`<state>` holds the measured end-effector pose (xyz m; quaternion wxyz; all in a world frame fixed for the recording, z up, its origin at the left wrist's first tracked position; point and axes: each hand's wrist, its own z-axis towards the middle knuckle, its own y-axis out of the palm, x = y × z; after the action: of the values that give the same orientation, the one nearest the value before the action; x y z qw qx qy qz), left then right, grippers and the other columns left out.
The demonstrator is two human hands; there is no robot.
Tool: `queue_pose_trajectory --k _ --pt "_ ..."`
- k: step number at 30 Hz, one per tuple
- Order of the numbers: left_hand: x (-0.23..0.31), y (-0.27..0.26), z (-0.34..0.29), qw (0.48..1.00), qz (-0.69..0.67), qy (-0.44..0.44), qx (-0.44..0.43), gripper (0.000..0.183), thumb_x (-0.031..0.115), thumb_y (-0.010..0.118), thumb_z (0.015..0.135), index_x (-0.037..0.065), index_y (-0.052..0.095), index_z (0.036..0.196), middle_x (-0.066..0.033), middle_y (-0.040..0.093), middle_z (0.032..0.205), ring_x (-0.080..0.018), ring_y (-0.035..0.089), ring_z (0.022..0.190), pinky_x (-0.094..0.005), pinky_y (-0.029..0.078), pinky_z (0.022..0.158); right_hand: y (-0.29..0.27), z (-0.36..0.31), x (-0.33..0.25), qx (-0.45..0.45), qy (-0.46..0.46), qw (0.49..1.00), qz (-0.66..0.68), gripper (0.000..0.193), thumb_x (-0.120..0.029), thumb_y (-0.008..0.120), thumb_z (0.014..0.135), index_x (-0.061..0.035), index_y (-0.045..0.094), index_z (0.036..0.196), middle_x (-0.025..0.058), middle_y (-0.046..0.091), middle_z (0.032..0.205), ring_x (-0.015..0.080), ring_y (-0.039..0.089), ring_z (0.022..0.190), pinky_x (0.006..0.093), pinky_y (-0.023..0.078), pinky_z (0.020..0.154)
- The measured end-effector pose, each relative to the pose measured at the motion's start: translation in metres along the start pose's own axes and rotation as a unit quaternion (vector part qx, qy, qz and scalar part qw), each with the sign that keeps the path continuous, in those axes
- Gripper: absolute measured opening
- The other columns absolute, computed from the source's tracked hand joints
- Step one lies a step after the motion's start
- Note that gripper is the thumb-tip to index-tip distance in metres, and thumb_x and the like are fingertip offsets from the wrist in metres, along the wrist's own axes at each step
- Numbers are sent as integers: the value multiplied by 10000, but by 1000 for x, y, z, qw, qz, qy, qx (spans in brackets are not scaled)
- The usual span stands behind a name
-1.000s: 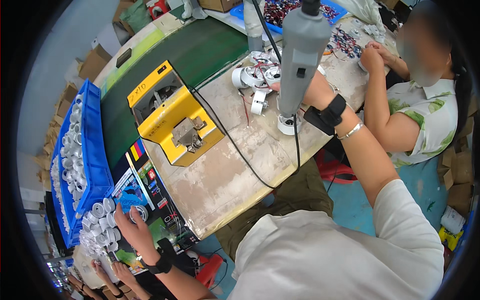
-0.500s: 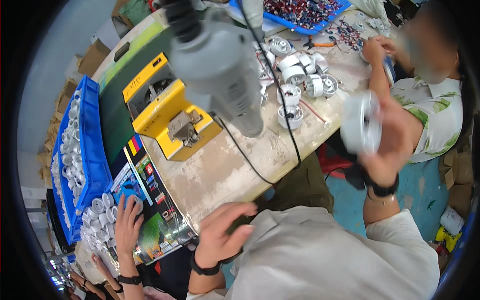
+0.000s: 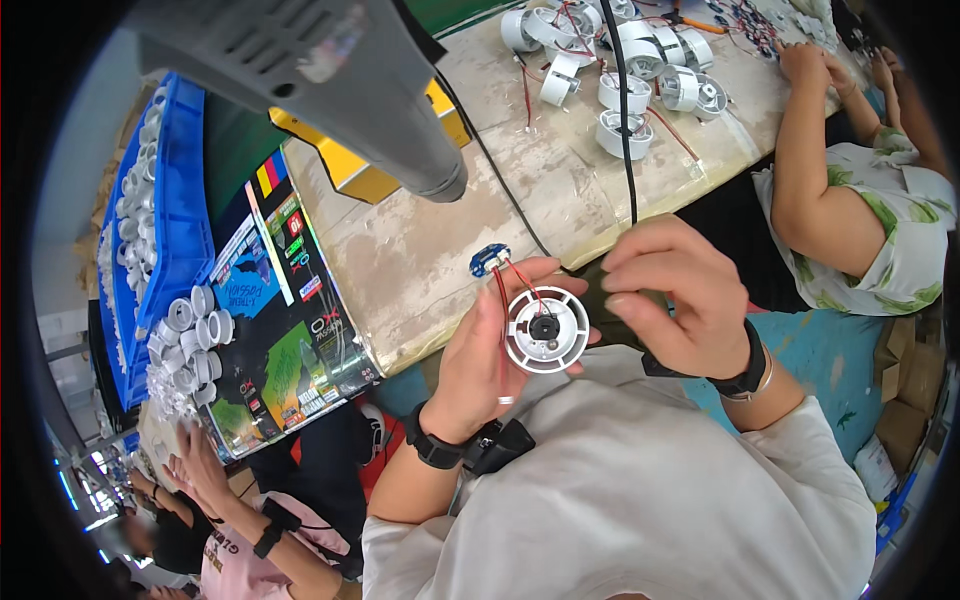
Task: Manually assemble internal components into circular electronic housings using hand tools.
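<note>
In my left hand [image 3: 478, 350] is a white round plastic housing [image 3: 572, 345] with spokes around its rim and a black centre piece. Red wires run from the housing to a small blue circuit board [image 3: 490, 260], which sits by my left thumb and fingertips. My right hand [image 3: 685, 295] hovers just to the right of the housing, fingers bent and apart, with nothing visible in it. Beyond both hands, the nozzle of a grey heat-gun-like tool [image 3: 390, 110] points down over the table.
A yellow machine [image 3: 365, 175] stands behind the grey tool. White wired housings [image 3: 625, 130] lie at the table's far side. A black cable [image 3: 622, 120] crosses the table [image 3: 430, 270]. At left are a blue crate [image 3: 170, 230] and loose white rings [image 3: 190, 340]. Co-workers sit on both sides.
My right hand has come in from the far right, and the white housing it held is now in my left hand. The view has shifted, with the grey tool now higher and further left.
</note>
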<state>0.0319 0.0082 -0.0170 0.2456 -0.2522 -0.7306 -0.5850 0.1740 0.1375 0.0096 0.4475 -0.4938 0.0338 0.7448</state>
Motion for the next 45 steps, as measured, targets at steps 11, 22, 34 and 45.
queue_pose_trajectory --k 11,22,34,45 --pt "-3 4 2 998 50 27 40 637 519 270 881 -10 311 1233 -120 451 1137 -169 518 985 -307 464 805 26 -5 1 -42 -26 996 -80 256 -22 669 628 -24 602 875 72 548 853 218 531 721 300 438 606" --pt "-5 10 6 994 52 94 24 495 325 441 894 -4 298 1236 -125 438 1162 -176 469 1034 -301 394 868 25 -14 2 -42 -11 999 -24 236 4 647 669 0 593 899 136 531 977 234 552 786 296 467 635" --pt "-7 12 6 986 123 98 52 553 427 377 892 -32 325 1197 -130 489 1061 -181 524 938 -295 438 794 19 -8 8 -92 -22 993 71 176 10 653 671 -8 608 840 134 507 1015 198 533 751 258 468 601" --pt "-2 16 5 962 230 132 67 563 437 373 892 -37 340 1192 -117 494 1042 -154 504 961 -272 411 819 18 -3 6 -71 -53 993 -81 205 -26 666 649 -19 573 832 110 538 939 209 556 678 269 475 560"
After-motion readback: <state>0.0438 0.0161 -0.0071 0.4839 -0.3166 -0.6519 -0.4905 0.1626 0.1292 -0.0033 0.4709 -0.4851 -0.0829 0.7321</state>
